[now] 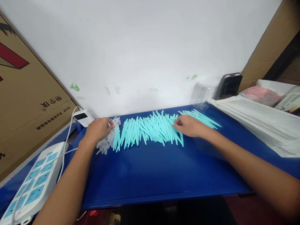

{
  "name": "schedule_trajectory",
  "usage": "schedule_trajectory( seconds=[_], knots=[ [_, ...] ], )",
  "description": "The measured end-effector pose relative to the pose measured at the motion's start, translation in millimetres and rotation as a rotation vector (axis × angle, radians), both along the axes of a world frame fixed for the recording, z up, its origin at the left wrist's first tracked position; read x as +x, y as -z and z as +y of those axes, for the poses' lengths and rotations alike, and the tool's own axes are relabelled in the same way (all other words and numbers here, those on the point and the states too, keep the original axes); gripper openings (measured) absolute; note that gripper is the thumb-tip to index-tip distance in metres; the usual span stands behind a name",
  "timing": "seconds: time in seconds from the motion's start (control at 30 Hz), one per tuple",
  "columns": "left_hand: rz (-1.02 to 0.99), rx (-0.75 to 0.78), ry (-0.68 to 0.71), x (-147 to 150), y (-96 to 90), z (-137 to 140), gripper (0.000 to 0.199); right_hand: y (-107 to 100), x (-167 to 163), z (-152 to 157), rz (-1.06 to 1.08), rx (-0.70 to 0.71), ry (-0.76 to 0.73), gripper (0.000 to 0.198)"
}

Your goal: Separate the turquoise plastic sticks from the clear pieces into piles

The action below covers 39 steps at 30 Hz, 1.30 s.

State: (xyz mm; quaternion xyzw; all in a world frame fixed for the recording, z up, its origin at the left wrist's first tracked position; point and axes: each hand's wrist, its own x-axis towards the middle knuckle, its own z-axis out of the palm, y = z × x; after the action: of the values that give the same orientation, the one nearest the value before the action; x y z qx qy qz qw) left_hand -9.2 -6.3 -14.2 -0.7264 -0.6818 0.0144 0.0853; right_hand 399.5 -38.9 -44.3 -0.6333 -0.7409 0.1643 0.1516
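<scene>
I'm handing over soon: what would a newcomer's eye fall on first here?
Most likely the bright turquoise sticks spread across the blue table, with the right hand among them. Next, the pale sticks at their left end, beside the left hand, then the white power strip at lower left.

Turquoise sticks point(161, 129) and translucent pale lilac-grey pieces point(106, 143) to their left show against a plain deep-blue desk point(152, 175), with a white far wall point(145, 53) flecked green, a brown left box point(21, 103) printed black and red, and a white near-left power strip point(50, 156) with light-blue panels.
</scene>
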Motion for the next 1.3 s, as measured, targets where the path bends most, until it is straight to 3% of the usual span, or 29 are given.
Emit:
schedule_trajectory(
  seconds=[0.23,0.43,0.57,0.63,0.7,0.8,0.87,1.3],
  knots=[
    [-0.062,-0.03,0.045,-3.8,6.3,4.0,0.032,-7.9,0.3,2.5,0.004,0.094,0.044,0.021],
    [-0.042,0.013,0.058,1.9,19.3,6.1,0.03,-8.0,-1.7,-0.6,0.013,0.084,0.021,0.019],
    [-0.02,0.047,0.072,6.7,15.5,4.1,0.028,-8.2,-1.5,-1.2,0.061,0.125,0.012,0.017],
    [-0.112,0.102,0.11,12.6,11.3,2.1,0.029,-9.3,-2.0,-2.6,0.137,0.169,-0.032,0.015],
    [-0.336,0.12,0.203,21.1,8.2,-0.4,0.032,-11.1,-3.4,-5.0,0.252,0.2,-0.125,0.012],
    [-0.717,0.05,0.35,35.8,7.3,-5.1,0.04,-14.1,-7.0,-9.0,0.409,0.224,-0.248,0.017],
    [-0.845,0.008,0.395,44.2,8.8,-8.5,0.044,-14.9,-9.2,-10.5,0.469,0.245,-0.264,0.023],
    [-1.015,-0.072,0.449,76.8,20.0,-26.6,0.038,-10.5,-14.2,-11.2,0.584,0.226,-0.276,0.034]
  ],
)
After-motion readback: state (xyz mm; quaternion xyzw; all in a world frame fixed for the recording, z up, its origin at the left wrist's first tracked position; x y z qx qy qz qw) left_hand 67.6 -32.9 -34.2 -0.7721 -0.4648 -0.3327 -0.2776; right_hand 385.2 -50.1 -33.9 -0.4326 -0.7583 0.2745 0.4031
